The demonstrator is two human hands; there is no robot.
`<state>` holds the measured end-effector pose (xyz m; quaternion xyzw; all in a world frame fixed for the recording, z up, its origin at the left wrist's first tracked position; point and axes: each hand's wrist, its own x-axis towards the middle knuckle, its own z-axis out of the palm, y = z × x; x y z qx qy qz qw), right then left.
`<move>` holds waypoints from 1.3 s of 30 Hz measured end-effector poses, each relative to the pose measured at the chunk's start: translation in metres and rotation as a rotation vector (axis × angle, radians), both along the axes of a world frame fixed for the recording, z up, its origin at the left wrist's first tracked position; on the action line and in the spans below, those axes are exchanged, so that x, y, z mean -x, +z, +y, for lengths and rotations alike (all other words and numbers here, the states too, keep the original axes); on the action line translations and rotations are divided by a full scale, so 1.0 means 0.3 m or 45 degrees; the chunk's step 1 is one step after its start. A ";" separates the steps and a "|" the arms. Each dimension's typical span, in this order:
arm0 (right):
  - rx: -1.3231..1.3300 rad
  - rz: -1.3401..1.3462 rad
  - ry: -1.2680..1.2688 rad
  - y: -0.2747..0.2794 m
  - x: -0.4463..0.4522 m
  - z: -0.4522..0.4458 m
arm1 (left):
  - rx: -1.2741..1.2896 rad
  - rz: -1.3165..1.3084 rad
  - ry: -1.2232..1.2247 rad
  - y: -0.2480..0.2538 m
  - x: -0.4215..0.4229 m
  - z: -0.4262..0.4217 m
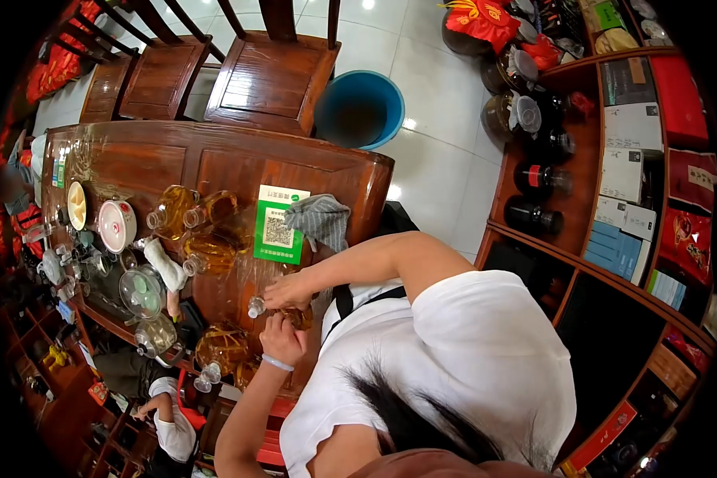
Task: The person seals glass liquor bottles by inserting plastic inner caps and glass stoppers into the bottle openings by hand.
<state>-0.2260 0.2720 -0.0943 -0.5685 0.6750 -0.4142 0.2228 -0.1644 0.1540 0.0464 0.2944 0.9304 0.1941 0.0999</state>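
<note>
in a tiled room with shelving (551,231) to one side, a wooden desk (155,151), glossy and dark, with wooden chairs (272,84) along the far side and a blue bucket (393,103) on the floor just beyond the edge. on the desk, within easy reach, a small amber-filled bottle (299,317), close to the near edge and under both hands, with a clear glass top (256,307) pointing away from the body and free of the fingers, probably to keep the mouth end unobstructed. right hand (288,290) laid over the bottle from above, palm down, fingers bent and close together, seemingly for steadiness; impossible to tell how far around the glass. left hand (283,338) curled beside it, fingertips drawn inward; impossible to tell whether pinching anything.

beyond the right hand, a green-bordered card (279,231) lying flat, likely so as to be scanned easily, with a grey striped cloth (325,221) bunched against one edge. farther across, more amber bottles (209,252) grouped closely, perhaps to save room, near a white cloth (165,265) and a round red-and-white dish (117,226). beside the left hand, a large amber-filled jar (221,346). farther off, another person (174,426) in a white top.
</note>
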 end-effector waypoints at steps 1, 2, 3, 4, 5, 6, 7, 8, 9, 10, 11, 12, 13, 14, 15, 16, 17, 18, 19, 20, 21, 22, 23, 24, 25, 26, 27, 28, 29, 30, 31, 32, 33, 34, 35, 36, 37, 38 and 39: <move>0.004 -0.017 -0.005 -0.003 -0.001 0.000 | 0.001 -0.013 -0.056 0.005 0.006 -0.002; -0.002 -0.024 -0.012 -0.006 -0.001 0.002 | 0.002 -0.026 -0.112 0.006 0.009 -0.004; 0.009 -0.031 -0.006 -0.005 -0.002 0.002 | -0.003 -0.032 -0.118 0.007 0.010 -0.006; 0.019 -0.036 0.001 -0.005 -0.001 0.004 | -0.031 -0.041 -0.078 0.005 0.010 -0.004; 0.014 -0.038 0.000 -0.003 -0.004 0.007 | -0.060 -0.048 -0.034 0.005 0.007 -0.001; 0.016 -0.006 -0.017 -0.001 -0.010 0.005 | -0.062 -0.049 -0.034 0.002 0.000 0.001; 0.018 0.032 -0.035 0.000 -0.009 0.006 | -0.094 -0.046 0.049 -0.008 -0.005 0.003; 0.015 0.039 -0.038 -0.003 -0.009 0.005 | -0.125 -0.043 0.132 -0.018 -0.010 0.006; 0.004 0.031 -0.028 -0.005 -0.011 0.001 | -0.125 -0.038 0.129 -0.026 -0.019 0.007; -0.006 0.024 -0.015 -0.008 -0.011 -0.004 | -0.124 -0.034 0.232 -0.033 -0.029 0.010; -0.003 0.032 -0.011 -0.013 -0.011 -0.009 | -0.122 -0.029 0.338 -0.039 -0.040 0.011; -0.017 0.036 0.001 -0.012 -0.010 -0.008 | -0.122 -0.022 0.345 -0.037 -0.044 0.020; -0.034 0.038 0.010 -0.012 -0.010 -0.004 | -0.156 -0.032 0.449 -0.034 -0.049 0.032; -0.038 0.044 0.016 -0.012 -0.007 0.000 | -0.193 -0.041 0.553 -0.034 -0.052 0.043; -0.041 0.041 0.015 -0.011 -0.006 0.002 | -0.198 -0.036 0.560 -0.040 -0.058 0.047; -0.038 0.036 0.015 -0.006 -0.011 0.000 | -0.194 -0.045 0.643 -0.045 -0.070 0.045; -0.034 0.047 0.021 -0.001 -0.013 -0.003 | -0.189 -0.047 0.722 -0.046 -0.075 0.044; -0.051 0.031 0.022 -0.002 -0.010 -0.004 | -0.191 -0.029 0.726 -0.040 -0.074 0.053; -0.069 0.017 0.023 -0.003 -0.006 -0.003 | -0.194 -0.009 0.790 -0.032 -0.069 0.067; -0.068 0.036 0.025 -0.001 -0.002 -0.002 | -0.197 0.009 0.852 -0.026 -0.067 0.081; -0.074 0.029 0.022 -0.004 -0.003 -0.005 | -0.201 0.027 0.853 -0.021 -0.066 0.089; -0.079 0.020 0.018 -0.008 -0.003 -0.007 | -0.173 -0.030 0.930 -0.018 -0.062 0.091; -0.076 0.036 0.023 -0.014 -0.005 -0.002 | -0.145 -0.088 1.011 -0.015 -0.061 0.095; -0.048 0.037 0.002 -0.008 -0.007 0.001 | -0.145 -0.074 1.016 -0.018 -0.064 0.093; -0.018 0.037 -0.021 -0.002 -0.008 0.000 | -0.111 -0.089 1.051 -0.028 -0.065 0.089; -0.013 0.047 -0.016 0.004 -0.017 0.000 | -0.077 -0.106 1.089 -0.033 -0.067 0.085; -0.093 0.045 -0.067 0.027 -0.030 0.011 | -0.080 -0.098 1.092 -0.022 -0.065 0.087; -0.177 0.040 -0.122 0.044 -0.044 0.029 | -0.017 -0.189 1.089 -0.004 -0.060 0.094; -0.180 0.040 -0.128 0.058 -0.068 0.043 | 0.050 -0.283 1.079 0.006 -0.056 0.097; -0.181 0.068 -0.246 0.068 -0.096 0.054 | 0.049 -0.283 1.075 0.002 -0.053 0.096; -0.179 0.095 -0.361 0.073 -0.114 0.060 | 0.005 -0.409 1.156 -0.002 -0.050 0.088; -0.176 0.093 -0.360 0.070 -0.122 0.065 | -0.038 -0.534 1.238 -0.004 -0.048 0.083; -0.165 0.076 -0.382 0.064 -0.128 0.068 | -0.031 -0.535 1.244 -0.004 -0.050 0.083; -0.153 0.055 -0.402 0.059 -0.138 0.067 | -0.122 -0.649 1.381 -0.001 -0.055 0.080; -0.144 0.044 -0.395 0.052 -0.145 0.062 | -0.213 -0.764 1.519 0.001 -0.062 0.076; -0.129 0.057 -0.414 0.049 -0.146 0.059 | -0.201 -0.766 1.533 -0.002 -0.070 0.070; -0.115 0.070 -0.430 0.045 -0.147 0.056 | -0.279 -0.779 1.593 -0.011 -0.077 0.066; -0.106 0.054 -0.419 0.042 -0.153 0.051 | -0.356 -0.791 1.653 -0.015 -0.085 0.061; -0.122 0.095 -0.446 0.048 -0.154 0.051 | -0.342 -0.797 1.666 -0.017 -0.088 0.072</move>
